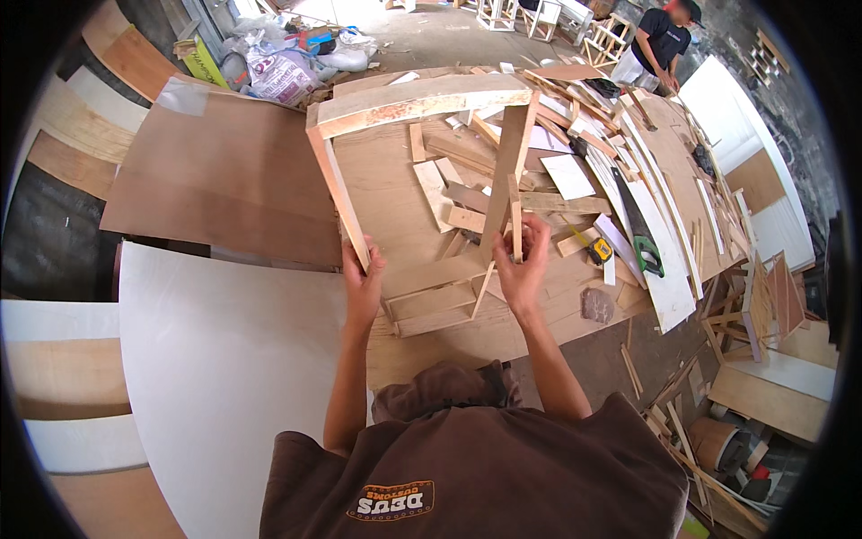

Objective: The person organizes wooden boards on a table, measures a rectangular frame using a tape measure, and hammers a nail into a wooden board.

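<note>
Left hand [362, 277] clamped on left post [338, 193] of wooden frame [422, 101]; right hand [525, 274], nearer, pinches short wood strip [514, 205], long axis near-to-far alongside right post [513, 148].

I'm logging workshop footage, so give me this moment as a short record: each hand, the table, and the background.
Left hand: gripping the left leg of a wooden frame
Right hand: gripping a narrow strip beside the frame's right leg; whether it is attached is unclear
Table: offcuts, a green-handled saw and a yellow-and-black tape measure
Background: another person at upper right, bags at upper left
</note>
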Demonstrator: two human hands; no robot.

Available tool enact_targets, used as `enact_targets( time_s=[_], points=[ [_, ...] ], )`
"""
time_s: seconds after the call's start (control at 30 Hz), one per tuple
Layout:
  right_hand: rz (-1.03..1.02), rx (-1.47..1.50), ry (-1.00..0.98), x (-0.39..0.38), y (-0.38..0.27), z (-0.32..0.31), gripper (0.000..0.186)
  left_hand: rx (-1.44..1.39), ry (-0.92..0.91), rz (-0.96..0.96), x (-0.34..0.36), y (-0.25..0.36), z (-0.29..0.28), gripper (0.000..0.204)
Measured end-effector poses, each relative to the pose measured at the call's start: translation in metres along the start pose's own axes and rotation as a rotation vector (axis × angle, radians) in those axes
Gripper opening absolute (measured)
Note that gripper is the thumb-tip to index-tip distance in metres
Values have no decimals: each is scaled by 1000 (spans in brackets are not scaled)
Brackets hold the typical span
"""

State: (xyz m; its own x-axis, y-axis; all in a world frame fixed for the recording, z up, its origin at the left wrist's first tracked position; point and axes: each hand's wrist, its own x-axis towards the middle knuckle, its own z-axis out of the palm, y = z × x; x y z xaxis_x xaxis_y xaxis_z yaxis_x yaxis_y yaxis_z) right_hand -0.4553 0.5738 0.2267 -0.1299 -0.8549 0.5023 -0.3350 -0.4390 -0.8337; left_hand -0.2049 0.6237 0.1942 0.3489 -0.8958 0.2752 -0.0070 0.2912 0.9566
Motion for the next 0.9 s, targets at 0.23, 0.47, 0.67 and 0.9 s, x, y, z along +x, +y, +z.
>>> enact_targets(
  time_s=[0.23,0.47,0.67,0.9],
  points=[
    [227,265,7,-55,-36,-15,18,-28,-73,14,-8,4,-5,35],
    [457,503,-94,-58,-84,23,31,-47,-199,75,-9,-13,-11,41],
    [689,745,-219,-44,-99,38,30,-214,-276,22,-15,-18,-21,66],
    [725,836,-17,-57,-93,52,27,-295,-299,-8,-14,-2,-23,104]
  ],
)
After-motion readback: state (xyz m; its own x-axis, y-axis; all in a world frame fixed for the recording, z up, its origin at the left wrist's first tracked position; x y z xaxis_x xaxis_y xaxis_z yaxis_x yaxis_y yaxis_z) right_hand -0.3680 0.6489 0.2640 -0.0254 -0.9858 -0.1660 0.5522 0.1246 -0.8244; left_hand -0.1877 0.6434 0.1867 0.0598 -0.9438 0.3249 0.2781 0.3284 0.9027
